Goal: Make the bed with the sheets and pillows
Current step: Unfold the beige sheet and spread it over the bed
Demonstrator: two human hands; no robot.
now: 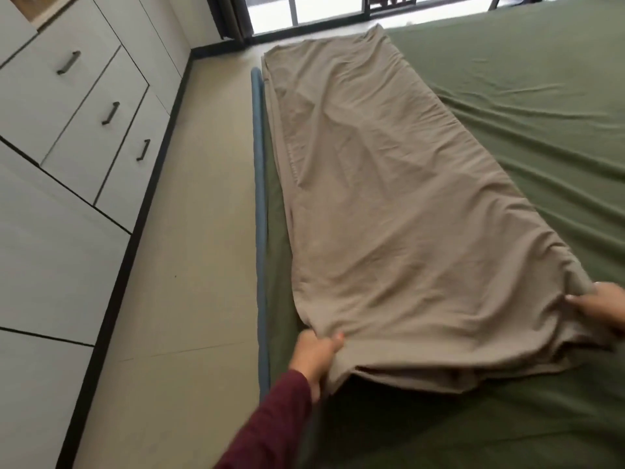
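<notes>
A long beige sheet, folded into a narrow strip, lies lengthwise along the left side of the bed. Under it a green fitted sheet covers the mattress. My left hand, in a dark red sleeve, grips the near left corner of the beige sheet, lifting its edge slightly. At the right edge of the view my right hand pinches the near right corner, where the cloth bunches. No pillows are in view.
A blue bed rail runs along the bed's left edge. Beige floor separates the bed from white cabinets with dark handles on the left. A window with dark frames stands at the far end.
</notes>
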